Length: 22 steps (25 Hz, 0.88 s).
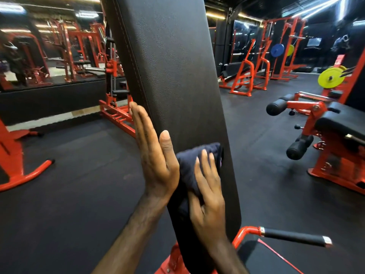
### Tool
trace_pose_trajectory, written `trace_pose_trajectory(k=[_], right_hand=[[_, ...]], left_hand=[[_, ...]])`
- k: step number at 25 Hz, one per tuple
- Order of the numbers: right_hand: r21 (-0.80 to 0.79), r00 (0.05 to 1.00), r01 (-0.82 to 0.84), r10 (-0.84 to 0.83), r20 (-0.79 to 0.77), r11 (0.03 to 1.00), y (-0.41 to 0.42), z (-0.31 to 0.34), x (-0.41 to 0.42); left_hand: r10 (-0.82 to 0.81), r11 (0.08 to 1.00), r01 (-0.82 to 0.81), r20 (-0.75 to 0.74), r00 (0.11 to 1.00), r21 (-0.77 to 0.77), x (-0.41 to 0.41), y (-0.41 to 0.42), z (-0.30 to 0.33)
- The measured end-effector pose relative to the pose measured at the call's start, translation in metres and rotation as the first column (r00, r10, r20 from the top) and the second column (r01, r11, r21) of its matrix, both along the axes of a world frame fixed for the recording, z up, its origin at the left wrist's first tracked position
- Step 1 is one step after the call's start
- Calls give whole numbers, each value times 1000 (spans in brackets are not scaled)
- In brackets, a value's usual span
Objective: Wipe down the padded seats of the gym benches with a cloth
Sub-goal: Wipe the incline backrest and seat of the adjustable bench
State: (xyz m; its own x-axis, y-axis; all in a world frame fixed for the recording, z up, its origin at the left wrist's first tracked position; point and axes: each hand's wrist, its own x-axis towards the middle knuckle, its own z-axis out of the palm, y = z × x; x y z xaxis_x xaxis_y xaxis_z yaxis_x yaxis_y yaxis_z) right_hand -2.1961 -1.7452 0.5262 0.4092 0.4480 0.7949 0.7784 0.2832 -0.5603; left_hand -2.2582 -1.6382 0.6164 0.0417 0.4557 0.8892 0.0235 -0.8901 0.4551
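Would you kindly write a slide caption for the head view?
Right hand presses a dark cloth on the upright black pad; left hand steadies its edge.

Two hands show, the left hand (156, 155) and the right hand (207, 196), with one dark cloth (189, 169), one upright black backrest pad (173, 76), two yellow weight plates (330, 77), one blue plate (277, 50) and one black-gripped handle (294, 236).
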Motion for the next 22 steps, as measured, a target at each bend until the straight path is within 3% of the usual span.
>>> trace_pose_trajectory(k=[2,7,12,14,18,22], right_hand=[[-2,999,-18,18,35,1000,6,5,5],[-38,999,30,-29,29,999,-40,-79,-5],[7,996,48,-47,-79,999,3,-5,22],[6,996,43,-43,-73,999,5,-10,27],[-41,990,49,-54,-128,998,-34,-81,11],[27,973,120,-113,-202,992,-1,-34,44]], left_hand=[[14,1000,-14,-10,1000,4,-1,1,-2],[3,1000,-4,-19,1000,-23,-2,-14,-22],[26,999,-27,-37,999,-21,-2,-13,-22],[24,1000,-25,-32,999,-12,-1,-13,-22],[14,1000,-14,-22,1000,-13,-1,-13,-25],[1,1000,-1,-22,1000,-13,0,-13,-24]])
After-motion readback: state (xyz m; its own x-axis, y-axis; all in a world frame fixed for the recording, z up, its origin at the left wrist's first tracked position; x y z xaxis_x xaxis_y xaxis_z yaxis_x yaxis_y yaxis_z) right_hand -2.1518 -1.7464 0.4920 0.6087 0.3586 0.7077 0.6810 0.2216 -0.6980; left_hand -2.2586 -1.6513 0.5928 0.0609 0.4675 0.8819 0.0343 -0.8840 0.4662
